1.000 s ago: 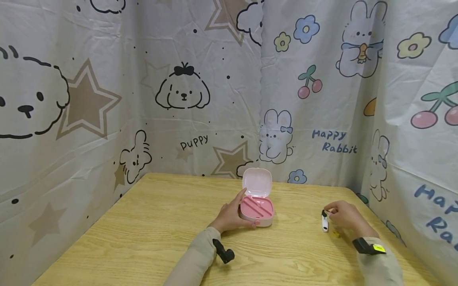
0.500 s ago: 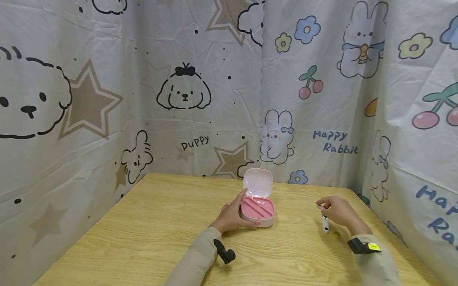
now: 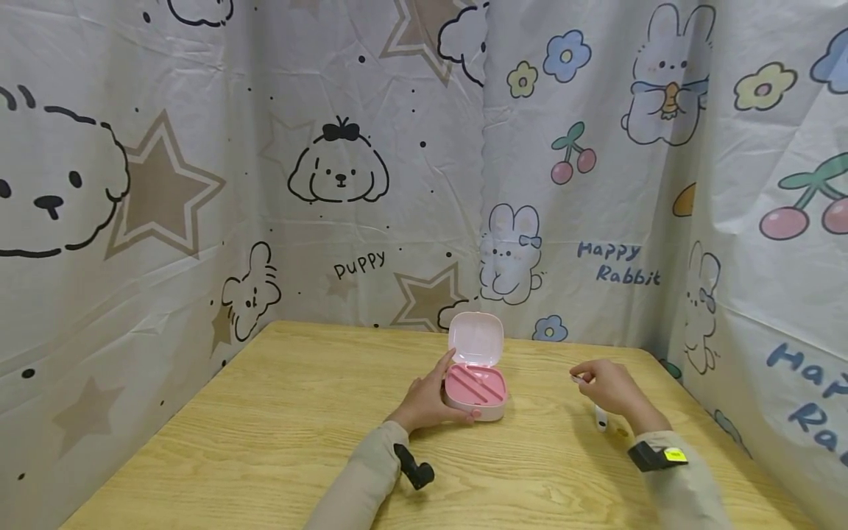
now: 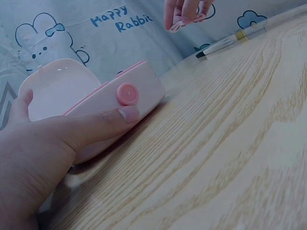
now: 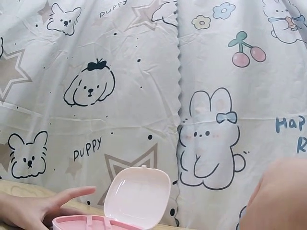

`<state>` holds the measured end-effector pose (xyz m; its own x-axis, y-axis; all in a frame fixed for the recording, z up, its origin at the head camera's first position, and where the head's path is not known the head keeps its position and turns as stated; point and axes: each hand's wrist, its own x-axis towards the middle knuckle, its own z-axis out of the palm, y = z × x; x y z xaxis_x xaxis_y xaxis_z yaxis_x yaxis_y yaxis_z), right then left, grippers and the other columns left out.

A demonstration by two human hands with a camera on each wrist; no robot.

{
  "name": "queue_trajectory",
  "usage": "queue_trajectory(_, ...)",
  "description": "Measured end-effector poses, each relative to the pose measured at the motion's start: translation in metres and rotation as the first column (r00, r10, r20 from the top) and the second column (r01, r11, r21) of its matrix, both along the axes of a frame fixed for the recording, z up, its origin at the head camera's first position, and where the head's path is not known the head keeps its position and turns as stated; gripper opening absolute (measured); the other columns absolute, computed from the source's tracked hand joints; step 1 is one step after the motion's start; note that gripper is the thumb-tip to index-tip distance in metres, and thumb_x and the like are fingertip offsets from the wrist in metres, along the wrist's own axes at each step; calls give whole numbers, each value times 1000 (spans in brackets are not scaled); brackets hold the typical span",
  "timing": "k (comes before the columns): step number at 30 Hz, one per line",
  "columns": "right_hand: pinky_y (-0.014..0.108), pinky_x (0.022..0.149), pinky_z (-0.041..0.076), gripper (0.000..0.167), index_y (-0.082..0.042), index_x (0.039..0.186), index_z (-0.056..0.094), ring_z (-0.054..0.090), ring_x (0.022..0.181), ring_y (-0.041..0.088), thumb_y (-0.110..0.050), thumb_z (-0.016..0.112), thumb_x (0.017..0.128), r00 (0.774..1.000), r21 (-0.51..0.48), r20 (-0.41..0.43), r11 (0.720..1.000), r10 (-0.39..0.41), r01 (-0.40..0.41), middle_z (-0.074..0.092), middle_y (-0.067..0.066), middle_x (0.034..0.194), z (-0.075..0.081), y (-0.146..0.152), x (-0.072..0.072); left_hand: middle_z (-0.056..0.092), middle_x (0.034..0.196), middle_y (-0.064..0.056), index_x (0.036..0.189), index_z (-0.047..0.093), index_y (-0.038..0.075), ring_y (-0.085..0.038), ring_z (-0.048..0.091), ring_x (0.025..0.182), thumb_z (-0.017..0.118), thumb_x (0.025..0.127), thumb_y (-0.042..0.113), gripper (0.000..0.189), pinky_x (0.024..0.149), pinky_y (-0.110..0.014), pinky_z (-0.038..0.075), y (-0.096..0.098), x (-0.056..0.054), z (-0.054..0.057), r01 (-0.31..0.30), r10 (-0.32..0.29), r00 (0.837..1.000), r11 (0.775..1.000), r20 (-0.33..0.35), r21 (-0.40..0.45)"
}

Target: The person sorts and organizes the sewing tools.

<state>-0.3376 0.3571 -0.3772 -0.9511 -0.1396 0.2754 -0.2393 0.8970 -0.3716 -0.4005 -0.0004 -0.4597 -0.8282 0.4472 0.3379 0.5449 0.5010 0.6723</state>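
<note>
A pink lidded box [image 3: 475, 412] stands on the wooden table with its lid [image 3: 475, 338] raised and two slanted dividers inside. My left hand [image 3: 424, 403] grips its left side; in the left wrist view the thumb [image 4: 110, 123] presses the front below a round pink clasp [image 4: 127, 94]. Right of the box, my right hand [image 3: 615, 389] is raised above the table and pinches a small pink-and-white braided-looking piece [image 4: 184, 23] in its fingertips. Below that hand lies a white stick-shaped thing [image 3: 601, 418] with dark ends, partly hidden by the hand.
A small yellow thing [image 3: 621, 433] lies beside the white stick-shaped one. The wooden table [image 3: 265, 427] reaches back to patterned curtains [image 3: 358, 221] that hang behind it and on both sides.
My right hand has lifted off beside the white stick-shaped thing and moved left toward the box, with the small piece in its fingertips. My left hand and the box have stayed put.
</note>
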Motion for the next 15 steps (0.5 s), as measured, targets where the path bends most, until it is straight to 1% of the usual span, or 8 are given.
queue_trajectory(4, 36, 65, 42, 29, 5, 115, 74, 52, 76, 22, 1, 64, 88, 999, 1, -47, 1000, 23, -23, 63, 5, 88, 1, -7, -1, 41, 162, -5, 167, 14, 28, -29, 39, 146, 95, 67, 56, 132, 117, -62, 18, -2, -2, -1, -2, 2, 1000, 1000, -13, 1)
queue_trajectory(9, 37, 65, 45, 28, 5, 115, 75, 55, 77, 22, 0, 64, 90, 996, 0, -81, 1000, 28, -28, 68, 8, 92, 6, -14, 1, 42, 161, -4, 167, 15, 29, -28, 40, 145, 94, 66, 59, 132, 116, -60, 20, -1, -4, -1, 8, -8, 1000, 1000, -17, 4)
queue_trajectory(15, 35, 61, 45, 28, 6, 115, 75, 56, 72, 17, 1, 62, 90, 992, -18, -109, 998, 57, -59, 71, 9, 93, 6, -23, 2, 40, 162, -5, 168, 15, 27, -30, 38, 147, 94, 67, 57, 132, 117, -65, 15, 0, 0, 1, 12, -12, 1000, 1000, -13, 12)
